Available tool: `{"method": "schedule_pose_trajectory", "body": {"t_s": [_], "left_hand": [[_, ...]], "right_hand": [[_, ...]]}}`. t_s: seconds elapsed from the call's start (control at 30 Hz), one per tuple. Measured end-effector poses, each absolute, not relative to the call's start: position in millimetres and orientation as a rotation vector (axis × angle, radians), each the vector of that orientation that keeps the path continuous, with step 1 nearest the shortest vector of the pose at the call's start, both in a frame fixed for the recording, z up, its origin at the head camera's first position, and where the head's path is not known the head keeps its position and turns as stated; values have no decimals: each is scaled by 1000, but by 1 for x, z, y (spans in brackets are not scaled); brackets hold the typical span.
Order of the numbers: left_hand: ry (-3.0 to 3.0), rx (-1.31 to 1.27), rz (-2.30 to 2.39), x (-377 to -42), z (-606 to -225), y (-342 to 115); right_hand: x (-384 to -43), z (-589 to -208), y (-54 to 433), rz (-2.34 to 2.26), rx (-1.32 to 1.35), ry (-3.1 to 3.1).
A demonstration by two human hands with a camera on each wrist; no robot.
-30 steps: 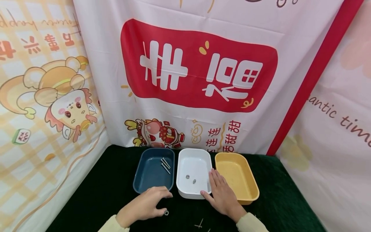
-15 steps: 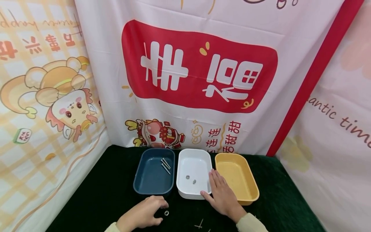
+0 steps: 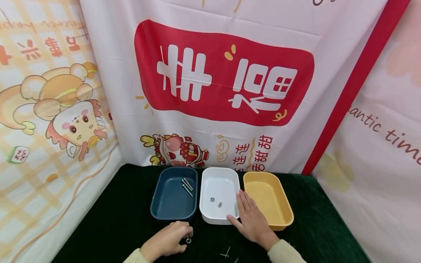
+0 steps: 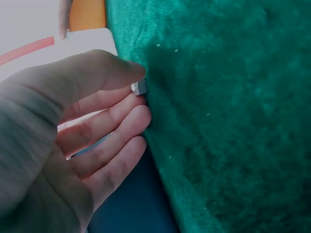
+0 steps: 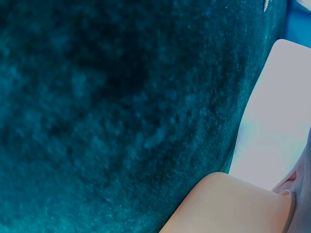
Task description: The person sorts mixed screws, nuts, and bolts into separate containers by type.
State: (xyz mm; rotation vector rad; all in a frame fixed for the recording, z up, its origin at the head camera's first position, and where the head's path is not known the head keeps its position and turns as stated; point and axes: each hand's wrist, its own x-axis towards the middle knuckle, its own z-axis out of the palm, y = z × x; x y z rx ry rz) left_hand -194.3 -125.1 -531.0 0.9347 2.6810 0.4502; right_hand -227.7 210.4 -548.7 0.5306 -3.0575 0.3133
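Observation:
My left hand (image 3: 169, 239) is low over the dark green cloth, in front of the blue bin (image 3: 154, 199). Its thumb and fingers are spread around a small metal nut (image 3: 188, 240) lying on the cloth. In the left wrist view, the nut (image 4: 139, 87) shows close between the thumb tip and the fingers. My right hand (image 3: 251, 219) rests with straight fingers across the neighbouring rims of the white bin (image 3: 218, 221) and the yellow bin (image 3: 286, 223). Two nuts (image 3: 220, 205) lie in the white bin, and a few bolts (image 3: 187, 186) in the blue one.
Thin metal pieces (image 3: 225, 252) lie on the green cloth (image 3: 108, 219) near the front edge of the head view. The three bins stand side by side at the back, before a printed fabric wall (image 3: 115, 91). More printed fabric hangs on both sides.
My left hand first drew back toward me, lower in the view, then came closer around the nut. The right hand and the nut stayed in place.

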Motion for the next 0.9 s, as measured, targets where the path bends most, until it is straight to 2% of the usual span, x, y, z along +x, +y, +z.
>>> {"method": "schedule_pose_trajectory", "body": {"t_s": [0.9], "left_hand": [[2569, 967, 403, -195, -512, -105]], "right_hand": [[-225, -547, 209, 345, 522, -3048]]}}
